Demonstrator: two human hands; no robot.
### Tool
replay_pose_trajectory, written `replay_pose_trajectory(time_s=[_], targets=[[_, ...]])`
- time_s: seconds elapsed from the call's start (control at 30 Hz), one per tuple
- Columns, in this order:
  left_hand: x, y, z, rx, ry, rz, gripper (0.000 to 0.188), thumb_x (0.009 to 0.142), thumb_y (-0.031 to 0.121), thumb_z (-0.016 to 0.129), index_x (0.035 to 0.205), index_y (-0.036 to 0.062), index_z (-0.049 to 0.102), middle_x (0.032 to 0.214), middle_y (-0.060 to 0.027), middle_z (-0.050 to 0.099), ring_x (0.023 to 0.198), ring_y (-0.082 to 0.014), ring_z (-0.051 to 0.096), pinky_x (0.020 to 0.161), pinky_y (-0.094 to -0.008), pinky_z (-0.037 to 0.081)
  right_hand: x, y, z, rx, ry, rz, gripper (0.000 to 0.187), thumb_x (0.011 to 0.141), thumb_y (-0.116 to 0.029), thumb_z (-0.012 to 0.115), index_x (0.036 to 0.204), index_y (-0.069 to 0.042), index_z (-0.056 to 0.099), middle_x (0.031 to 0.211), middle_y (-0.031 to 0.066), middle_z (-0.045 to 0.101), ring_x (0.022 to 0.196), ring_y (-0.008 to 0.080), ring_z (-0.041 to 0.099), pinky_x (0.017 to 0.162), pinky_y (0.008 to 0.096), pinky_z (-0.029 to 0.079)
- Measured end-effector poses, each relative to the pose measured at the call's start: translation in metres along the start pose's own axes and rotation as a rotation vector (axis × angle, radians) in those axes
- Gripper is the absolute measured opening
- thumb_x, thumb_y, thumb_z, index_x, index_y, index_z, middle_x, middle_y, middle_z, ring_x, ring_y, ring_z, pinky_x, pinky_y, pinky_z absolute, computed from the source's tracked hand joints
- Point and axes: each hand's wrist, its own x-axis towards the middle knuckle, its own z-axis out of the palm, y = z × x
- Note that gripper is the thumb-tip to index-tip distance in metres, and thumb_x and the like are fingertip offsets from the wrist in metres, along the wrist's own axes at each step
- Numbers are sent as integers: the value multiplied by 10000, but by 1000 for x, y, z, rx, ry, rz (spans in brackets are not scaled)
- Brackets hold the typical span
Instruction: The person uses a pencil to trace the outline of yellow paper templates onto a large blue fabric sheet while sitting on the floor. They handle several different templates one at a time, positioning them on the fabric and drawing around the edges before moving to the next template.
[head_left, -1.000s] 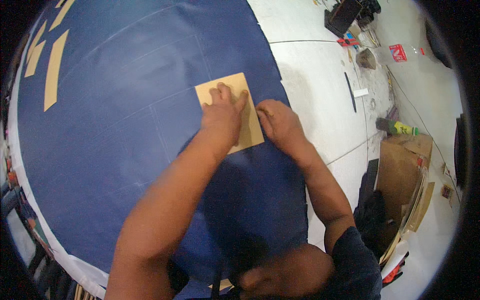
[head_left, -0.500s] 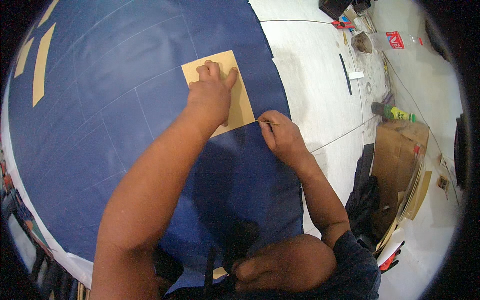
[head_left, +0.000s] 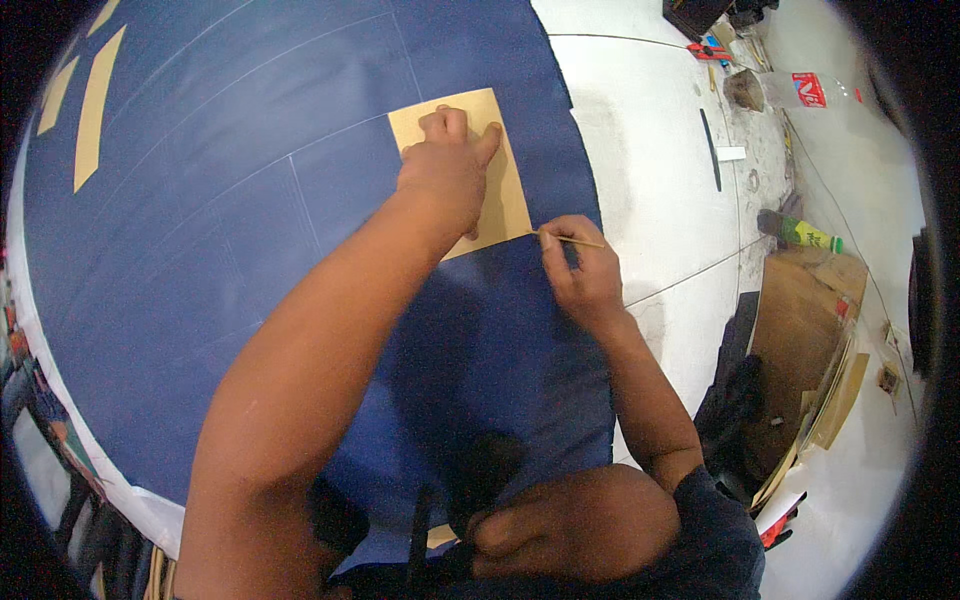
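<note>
A tan cardboard pattern piece [head_left: 508, 180], roughly rectangular, lies flat on a large sheet of dark blue fabric [head_left: 330, 200]. Pressing down on the card is my left hand [head_left: 446, 170], its fingers apart and nothing held. To the right, my right hand [head_left: 583, 265] pinches a thin yellowish marking stick [head_left: 580, 241] between thumb and fingers. The stick's tip is at the card's lower right corner, or very near it; exact contact is too small to tell. Thin pale lines run across the fabric, some of them meeting the card's upper left corner.
Narrow tan strips [head_left: 98, 115] lie on the fabric at far left. Right of its edge, the white floor [head_left: 660, 200] holds a dark flat bar [head_left: 711, 150], a red cutter [head_left: 708, 52], a clear bottle [head_left: 835, 92], a green-labelled bottle [head_left: 805, 234] and a cardboard box [head_left: 800, 340].
The whole view has shifted, so fabric and card appear farther right. My right hand has drawn back slightly from the card, and more of the stick shows. The left hand stays pressed on the card.
</note>
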Motion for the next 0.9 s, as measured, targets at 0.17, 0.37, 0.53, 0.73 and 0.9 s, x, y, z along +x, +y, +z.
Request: replay_pose_trajectory(time_s=[0.17, 0.37, 0.53, 0.73, 0.9], targets=[[2, -3, 6, 34, 26, 18, 1272, 518, 361, 1000, 1594, 225, 335, 1479, -271, 388, 1346, -446, 458, 993, -467, 569, -3, -28, 47, 192, -155, -62, 176, 970, -118, 648, 1091, 6, 678, 1033, 191, 711, 948, 354, 711, 827, 412, 553], [2, -1, 7, 36, 19, -2, 1269, 517, 368, 999, 1593, 234, 339, 1450, -240, 407, 1336, -422, 464, 981, -468, 576, -5, -26, 63, 114, -150, -95, 179, 965, -131, 666, 1082, 2, 686, 1054, 190, 713, 996, 361, 699, 873, 425, 553], [5, 0, 10, 42, 39, -9, 1266, 520, 362, 999, 1592, 246, 336, 1449, -223, 410, 1340, -407, 462, 974, -465, 579, -4, -27, 64, 117, -138, -108, 170, 962, -137, 670, 1072, -11, 694, 1055, 182, 715, 1005, 364, 696, 878, 431, 554], [4, 0, 7, 39, 20, -1, 1264, 516, 376, 1001, 1587, 247, 341, 1442, -219, 418, 1336, -407, 466, 970, -471, 580, -4, -25, 53, 19, -115, -88, 167, 953, -130, 664, 1070, -14, 688, 1047, 181, 717, 995, 363, 696, 881, 434, 556], [2, 0, 7, 61, 22, -1, 1274, 512, 391, 1000, 1589, 251, 336, 1430, -218, 426, 1314, -410, 485, 961, -475, 585, -6, 8, 20, 2, 95, 53, 135, 954, -118, 644, 1038, -16, 674, 1040, 182, 716, 961, 373, 700, 863, 438, 562]])
